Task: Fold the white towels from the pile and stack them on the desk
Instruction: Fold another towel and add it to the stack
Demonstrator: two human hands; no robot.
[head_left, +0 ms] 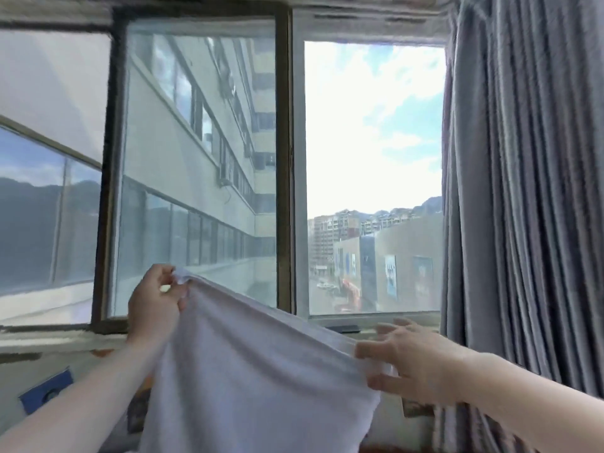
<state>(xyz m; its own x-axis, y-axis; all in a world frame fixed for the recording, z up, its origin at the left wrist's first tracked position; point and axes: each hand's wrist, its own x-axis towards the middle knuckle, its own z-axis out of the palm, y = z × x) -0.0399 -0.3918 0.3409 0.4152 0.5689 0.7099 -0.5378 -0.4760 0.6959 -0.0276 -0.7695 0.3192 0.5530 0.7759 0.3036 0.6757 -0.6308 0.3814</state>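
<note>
You have the white towel [258, 371] lifted in front of the window [372, 178], hanging below both hands so it can fall flat before folding. Your left hand [157, 299] pinches one top corner with curled fingers, held higher. Your right hand [411, 361] is lower, fingers spread and only loosely closed on the opposite edge (probably seeking the corner). Neither desk nor pile is visible.

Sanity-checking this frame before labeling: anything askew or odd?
The white towel hangs lopsided: the left hand pinches one corner high, while the right hand holds the other edge lower, so the top edge slopes down to the right. No damage or spill is visible.
</note>
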